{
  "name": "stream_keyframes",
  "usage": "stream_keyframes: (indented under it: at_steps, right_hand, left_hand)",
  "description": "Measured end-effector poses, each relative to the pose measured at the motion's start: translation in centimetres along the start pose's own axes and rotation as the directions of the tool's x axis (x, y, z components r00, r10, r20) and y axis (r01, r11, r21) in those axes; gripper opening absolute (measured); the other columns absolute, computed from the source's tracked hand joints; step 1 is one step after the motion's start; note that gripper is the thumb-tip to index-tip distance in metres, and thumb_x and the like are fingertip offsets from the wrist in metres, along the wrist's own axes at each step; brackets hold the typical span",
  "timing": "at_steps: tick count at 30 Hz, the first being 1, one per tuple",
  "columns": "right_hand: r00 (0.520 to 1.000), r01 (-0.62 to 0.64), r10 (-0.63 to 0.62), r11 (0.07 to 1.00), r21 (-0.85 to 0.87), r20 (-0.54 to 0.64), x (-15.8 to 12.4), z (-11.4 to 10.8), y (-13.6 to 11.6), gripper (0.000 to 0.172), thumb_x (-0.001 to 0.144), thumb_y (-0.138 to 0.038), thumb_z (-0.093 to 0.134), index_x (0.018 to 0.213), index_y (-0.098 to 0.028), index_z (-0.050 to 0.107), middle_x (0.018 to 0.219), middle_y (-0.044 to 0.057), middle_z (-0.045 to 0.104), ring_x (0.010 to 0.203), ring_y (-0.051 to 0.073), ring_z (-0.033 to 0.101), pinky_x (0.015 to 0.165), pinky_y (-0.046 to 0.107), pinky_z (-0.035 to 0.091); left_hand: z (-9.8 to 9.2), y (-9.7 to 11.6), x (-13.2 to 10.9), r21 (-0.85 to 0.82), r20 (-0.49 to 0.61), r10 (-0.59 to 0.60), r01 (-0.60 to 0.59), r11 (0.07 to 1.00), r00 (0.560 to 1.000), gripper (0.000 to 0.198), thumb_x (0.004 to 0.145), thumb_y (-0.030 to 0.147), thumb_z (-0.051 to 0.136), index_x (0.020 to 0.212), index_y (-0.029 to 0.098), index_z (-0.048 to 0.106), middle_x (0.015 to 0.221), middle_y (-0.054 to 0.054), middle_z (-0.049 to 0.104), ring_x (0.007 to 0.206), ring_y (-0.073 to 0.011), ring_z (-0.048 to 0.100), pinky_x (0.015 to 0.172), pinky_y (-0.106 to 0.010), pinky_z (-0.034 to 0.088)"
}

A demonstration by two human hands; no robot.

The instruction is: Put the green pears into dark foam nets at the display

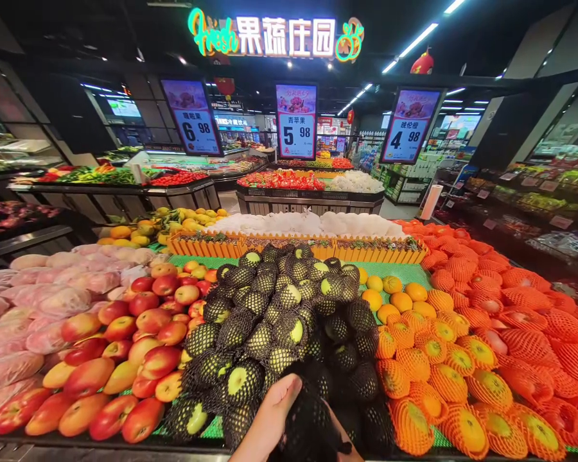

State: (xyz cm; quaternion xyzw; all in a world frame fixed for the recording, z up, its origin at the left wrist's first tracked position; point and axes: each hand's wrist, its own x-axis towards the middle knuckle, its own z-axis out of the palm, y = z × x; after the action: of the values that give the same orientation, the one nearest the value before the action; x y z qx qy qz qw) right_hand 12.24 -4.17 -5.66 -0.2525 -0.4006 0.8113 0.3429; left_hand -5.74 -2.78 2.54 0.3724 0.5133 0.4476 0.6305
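At the bottom centre, my left hand (271,410) grips a fruit in a black foam net (309,418), thumb resting on its upper left side. Only a strip of my right hand (343,435) shows beneath the net's right side; its fingers are hidden. The netted fruit is held just above the front of a heap of green apples in black nets (274,321), which fills the middle of the display.
Bare red-yellow apples (125,359) lie left of the heap, with pink-netted fruit (38,301) beyond. Orange-netted fruit (462,372) fills the right. A low orange fence (293,247) crosses behind, with white-netted fruit and price signs (297,122) further back. The display's front edge (101,446) is nearest me.
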Motion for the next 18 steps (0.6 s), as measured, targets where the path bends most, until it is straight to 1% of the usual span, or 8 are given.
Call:
stream_keyframes:
  at_steps: [3, 7, 8, 10, 12, 13, 16, 18]
  right_hand:
    - [0.996, -0.039, 0.031, 0.994, 0.102, 0.078, 0.2, 0.1, 0.2, 0.096, 0.048, -0.070, 0.088, 0.133, -0.034, 0.065, 0.143, 0.009, 0.061, 0.145, 0.041, 0.041, 0.119, 0.057, 0.029]
    - [1.000, -0.016, 0.018, 0.983, 0.182, -0.010, 0.0, 0.5, -0.3, 0.074, 0.060, -0.053, 0.087, 0.126, -0.026, 0.069, 0.132, 0.013, 0.068, 0.139, 0.040, 0.049, 0.119, 0.061, 0.028]
    - [0.999, -0.003, 0.009, 0.984, 0.177, -0.034, -0.1, 0.6, -0.5, 0.072, 0.060, -0.050, 0.088, 0.125, -0.025, 0.069, 0.130, 0.013, 0.069, 0.137, 0.040, 0.051, 0.118, 0.061, 0.029]
    - [0.996, 0.012, 0.002, 0.986, 0.165, -0.087, -0.2, 0.7, -0.8, 0.070, 0.060, -0.048, 0.087, 0.124, -0.024, 0.069, 0.125, 0.013, 0.071, 0.133, 0.040, 0.054, 0.115, 0.060, 0.034]
    - [0.991, 0.008, 0.014, 0.986, 0.164, -0.133, -0.3, 0.7, -0.9, 0.069, 0.060, -0.052, 0.087, 0.122, -0.025, 0.070, 0.122, 0.012, 0.073, 0.129, 0.041, 0.058, 0.111, 0.059, 0.040]
    - [0.989, 0.006, 0.018, 0.987, 0.161, -0.145, -0.3, 0.7, -0.9, 0.071, 0.058, -0.054, 0.088, 0.121, -0.025, 0.071, 0.119, 0.012, 0.074, 0.127, 0.041, 0.059, 0.110, 0.058, 0.042]
    - [0.993, 0.006, 0.012, 0.988, 0.154, -0.121, -0.2, 0.6, -0.8, 0.083, 0.046, -0.056, 0.093, 0.120, -0.026, 0.071, 0.114, 0.011, 0.075, 0.126, 0.042, 0.060, 0.109, 0.058, 0.043]
    - [0.996, -0.014, 0.028, 0.985, 0.172, -0.080, -0.3, 0.6, -0.6, 0.086, 0.050, -0.057, 0.091, 0.126, -0.026, 0.067, 0.116, 0.011, 0.075, 0.128, 0.042, 0.058, 0.112, 0.059, 0.040]
  left_hand:
    - [-0.6, -1.0, 0.6, -0.050, -0.045, -0.049, 0.047, 0.998, 0.998, 0.067, 0.068, 0.082, 0.068, 0.068, 0.020, 0.044, 0.060, 0.006, 0.039, 0.056, -0.0092, 0.030, 0.052, -0.023, 0.023]
    - [-1.3, -0.9, 0.2, -0.034, -0.086, -0.065, 0.062, 0.997, 0.994, 0.062, 0.072, 0.076, 0.069, 0.065, 0.020, 0.046, 0.058, 0.006, 0.039, 0.052, -0.0087, 0.029, 0.051, -0.023, 0.024]
    - [-1.5, -0.6, -0.1, -0.022, -0.050, -0.054, 0.053, 0.998, 0.997, 0.059, 0.074, 0.073, 0.070, 0.065, 0.019, 0.048, 0.058, 0.006, 0.040, 0.052, -0.0088, 0.031, 0.052, -0.023, 0.026]
    - [-1.7, 0.2, -0.8, -0.021, 0.105, -0.001, 0.003, 1.000, 0.994, 0.048, 0.072, 0.060, 0.079, 0.072, 0.017, 0.059, 0.065, 0.003, 0.053, 0.060, -0.0120, 0.046, 0.060, -0.024, 0.037]
    - [-1.8, 0.9, -1.6, -0.028, 0.262, 0.055, -0.050, 0.998, 0.963, 0.040, 0.067, 0.043, 0.088, 0.091, 0.017, 0.069, 0.084, -0.003, 0.068, 0.082, -0.0203, 0.061, 0.077, -0.029, 0.047]
    - [-1.8, 1.2, -2.0, -0.023, 0.301, 0.067, -0.063, 0.998, 0.951, 0.041, 0.066, 0.038, 0.088, 0.098, 0.018, 0.071, 0.091, -0.004, 0.071, 0.092, -0.0240, 0.063, 0.083, -0.031, 0.048]
    - [-1.7, 1.6, -2.7, -0.022, 0.292, 0.084, -0.082, 0.996, 0.953, 0.032, 0.078, 0.039, 0.080, 0.101, 0.019, 0.073, 0.097, -0.007, 0.074, 0.103, -0.0281, 0.064, 0.089, -0.035, 0.050]
    - [-1.5, 1.6, -2.8, -0.075, 0.271, 0.108, -0.091, 0.993, 0.956, 0.032, 0.084, 0.043, 0.075, 0.105, 0.019, 0.072, 0.099, -0.008, 0.073, 0.103, -0.0278, 0.065, 0.091, -0.037, 0.050]
